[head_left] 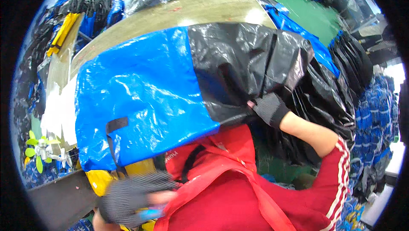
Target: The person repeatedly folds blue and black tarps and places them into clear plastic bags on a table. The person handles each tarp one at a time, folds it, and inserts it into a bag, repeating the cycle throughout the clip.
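A large, glossy blue-and-black plastic sheet (pixel 140 90) is spread over the table, blue on the left and black on the right. Its black end droops in folds past the table's right side. A short black strap (pixel 117 124) lies on the blue part, near its lower left. My right hand (pixel 270 108), in a grey fingerless glove, is closed on the near edge of the black part. Below the blue edge, my gloved left hand (pixel 138 197) is smeared by motion, fingers curled. A small blue object (pixel 150 214) shows at it; its kind is unclear.
Beyond the sheet, the pale tabletop (pixel 213 9) shows. Yellow material (pixel 100 180) hangs under the sheet near my left hand. A small green-bladed fan (pixel 40 149) stands at the left. Piles of blue and black material (pixel 372 120) surround the table.
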